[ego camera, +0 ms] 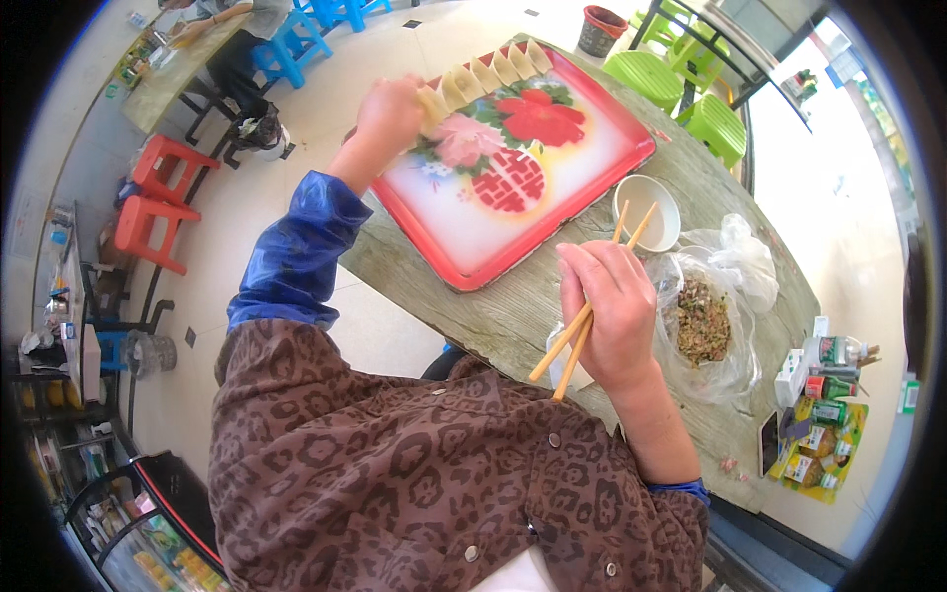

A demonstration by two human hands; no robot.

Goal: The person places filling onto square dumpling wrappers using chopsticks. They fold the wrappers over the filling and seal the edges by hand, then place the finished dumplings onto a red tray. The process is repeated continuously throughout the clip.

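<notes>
Over the far left corner of a red-rimmed enamel tray (473,280) with a flower pattern, my left hand (391,111) touches a folded dumpling (431,108) at the end of a row. The other dumplings (484,75) stand side by side along the tray's far edge. My right hand (612,314) holds a pair of wooden chopsticks (575,353), one pair of ends above the rim of a white bowl (672,211). Right of that hand lies a clear plastic bag with chopped filling (698,322). A pale object beneath my right hand is mostly hidden.
The wooden table (392,255) carries a knotted plastic bag (747,259), a phone (769,442) and bottles (828,411) at the right. Green stools (647,78) and a bucket (601,31) stand beyond it. A person (244,52) sits at another table, top left.
</notes>
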